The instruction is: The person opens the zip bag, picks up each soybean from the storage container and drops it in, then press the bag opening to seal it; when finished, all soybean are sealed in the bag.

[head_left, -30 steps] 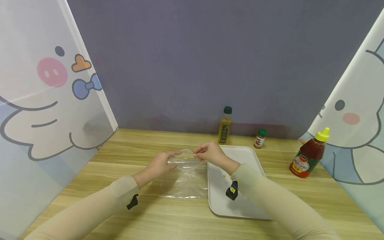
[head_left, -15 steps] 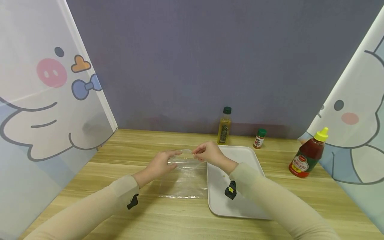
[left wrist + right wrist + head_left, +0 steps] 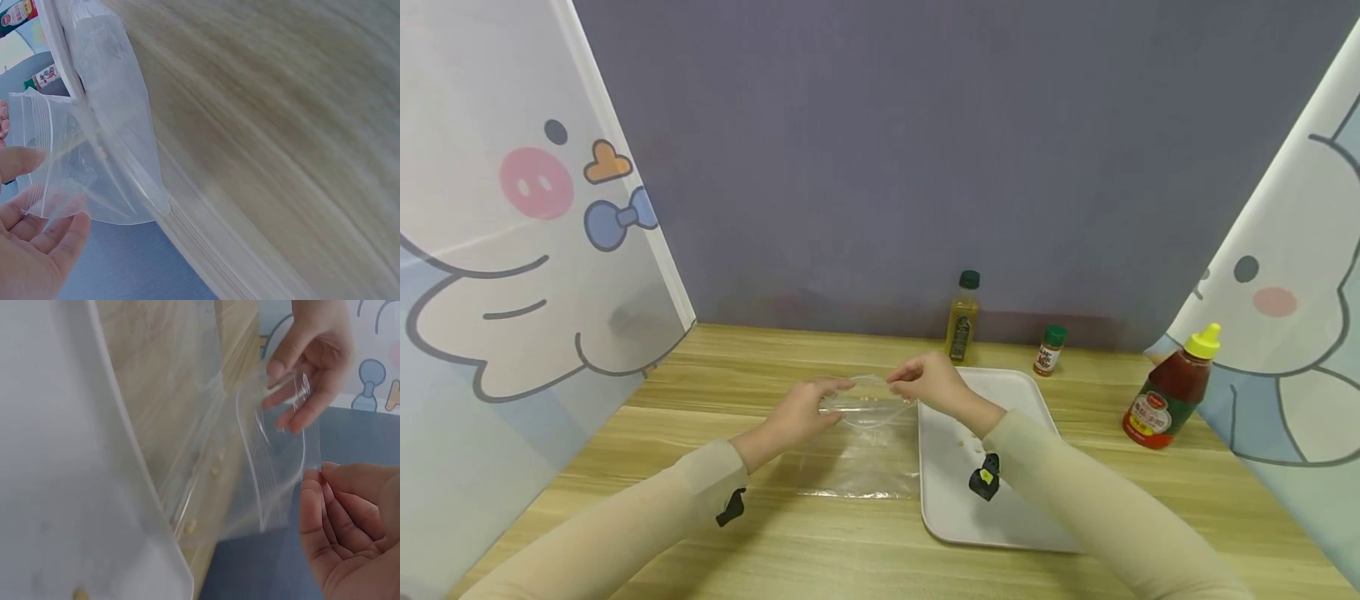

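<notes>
A clear zip bag [image 3: 861, 458] lies over the wood table, its mouth raised and spread into an oval. My left hand [image 3: 801, 410] holds the left side of that mouth, thumb and fingers apart around it; in the left wrist view the fingers [image 3: 65, 240] show through the plastic. At the other side, my right hand [image 3: 356, 525] pinches the bag's edge between thumb and fingertips. A few small pale yellow pieces [image 3: 215, 469] show through the bag. More such pieces [image 3: 961, 443] lie on the white tray [image 3: 951, 508], beneath my right forearm.
Behind the tray stand an oil bottle [image 3: 962, 321] and a small green-capped shaker [image 3: 1049, 352]. A red sauce bottle [image 3: 1168, 400] with a yellow nozzle is at the right. A grey panel [image 3: 880, 167] closes off the back; printed panels [image 3: 535, 292] flank both sides.
Both hands keep their places on the bag mouth. My right wrist has shifted very slightly right, and more yellow pieces show on the tray beside it.
</notes>
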Demonstrator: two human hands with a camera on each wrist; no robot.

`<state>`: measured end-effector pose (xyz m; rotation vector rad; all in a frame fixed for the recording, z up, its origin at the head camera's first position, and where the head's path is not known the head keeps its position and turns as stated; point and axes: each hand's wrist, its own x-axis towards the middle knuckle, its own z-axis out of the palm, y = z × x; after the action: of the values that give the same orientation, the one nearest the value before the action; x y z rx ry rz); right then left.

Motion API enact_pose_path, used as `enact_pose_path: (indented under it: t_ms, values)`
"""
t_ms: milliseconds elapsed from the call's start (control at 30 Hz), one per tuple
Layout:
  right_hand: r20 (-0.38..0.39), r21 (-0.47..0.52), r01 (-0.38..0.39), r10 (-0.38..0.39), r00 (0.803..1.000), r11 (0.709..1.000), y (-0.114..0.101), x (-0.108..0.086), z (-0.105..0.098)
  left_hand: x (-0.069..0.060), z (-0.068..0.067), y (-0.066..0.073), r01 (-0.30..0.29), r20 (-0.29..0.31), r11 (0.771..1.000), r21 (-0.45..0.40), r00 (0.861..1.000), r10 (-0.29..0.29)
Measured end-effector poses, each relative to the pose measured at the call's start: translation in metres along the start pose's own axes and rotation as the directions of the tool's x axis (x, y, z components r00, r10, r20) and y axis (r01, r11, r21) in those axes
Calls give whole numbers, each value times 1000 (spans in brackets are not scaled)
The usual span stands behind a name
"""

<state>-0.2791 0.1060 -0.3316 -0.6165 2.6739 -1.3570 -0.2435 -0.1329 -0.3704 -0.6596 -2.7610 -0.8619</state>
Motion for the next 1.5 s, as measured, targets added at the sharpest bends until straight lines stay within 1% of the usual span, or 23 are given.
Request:
enact_pose_path:
  t_ms: [100, 233, 433, 633, 800, 900, 967, 1133, 1267, 1367, 1500]
  values:
    - [-10, 2, -10, 10, 1000, 1000, 6, -2, -11, -1, 0, 0, 5, 2, 1000, -4, 1000, -5]
    - [-18, 9, -18, 18, 1000, 1000, 22, -4, -29, -2, 0, -1, 21, 7, 1000, -12, 1000, -21]
    - [24, 2, -56, 56, 998, 998, 52, -10, -51, -3, 0, -4, 37, 4, 999, -5, 999, -37]
    - [32, -52, -118, 120, 992, 992, 82, -19, -70, -3, 0, -4, 37, -1, 999, 0, 999, -37]
    - [44, -62, -159, 162, 986, 985, 103, -29, -86, -2, 1, -4, 44, -1, 999, 4, 999, -44]
    - [57, -49, -156, 159, 986, 986, 114, -37, -94, -2, 0, -2, 51, -1, 999, 7, 999, -51]
    - [64, -36, -148, 150, 987, 988, 122, -41, -98, -3, 1, -1, 58, 0, 998, 7, 998, -58]
    - [84, -29, -194, 196, 977, 981, 139, -49, -102, -3, 2, -1, 77, -2, 997, 5, 997, -76]
    - [102, -26, -217, 219, 970, 976, 144, -55, -103, -2, 2, -1, 73, 0, 997, 2, 997, -73]
    - [101, -22, -203, 204, 974, 979, 144, -57, -103, -2, 1, -1, 74, 5, 997, -9, 997, -74]
    - [78, -32, -183, 185, 980, 983, 144, -57, -100, -2, 0, -2, 75, 7, 997, -15, 997, -75]
